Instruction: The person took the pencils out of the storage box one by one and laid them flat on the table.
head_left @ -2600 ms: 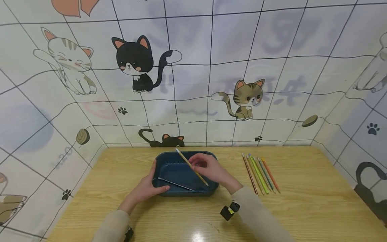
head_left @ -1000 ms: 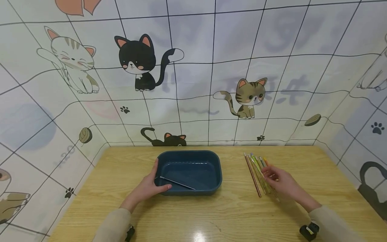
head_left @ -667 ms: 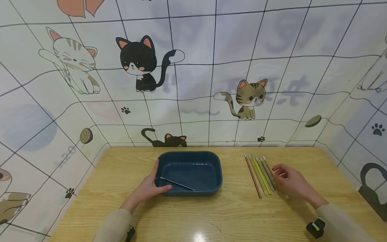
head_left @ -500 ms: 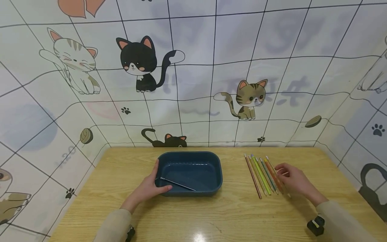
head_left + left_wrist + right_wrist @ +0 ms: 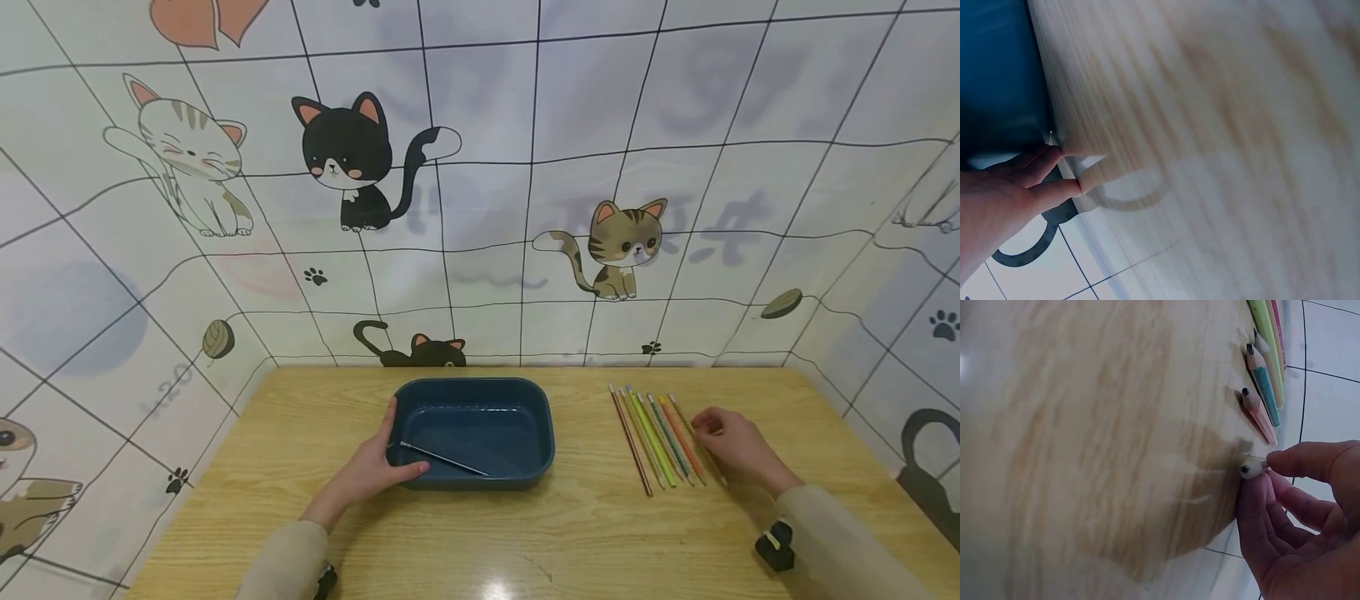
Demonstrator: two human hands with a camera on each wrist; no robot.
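My left hand rests against the left near corner of a dark blue rectangular dish, its thumb at the near rim and its fingers along the left side. One dark pencil lies slantwise inside the dish. At the right, my right hand pinches a pencil between thumb and fingertips, low over the table at the right end of a row. The row holds several pencils, among them a dark red one, a lime green one and an orange one.
The wooden table ends at the back and sides against a cloth wall printed with cats and grid lines. A small black wrist device sits on the right sleeve.
My right hand has gone from above the dish, with a pencil, to the row on the right, and that pencil now lies beyond the orange one. The left hand stays at the dish.
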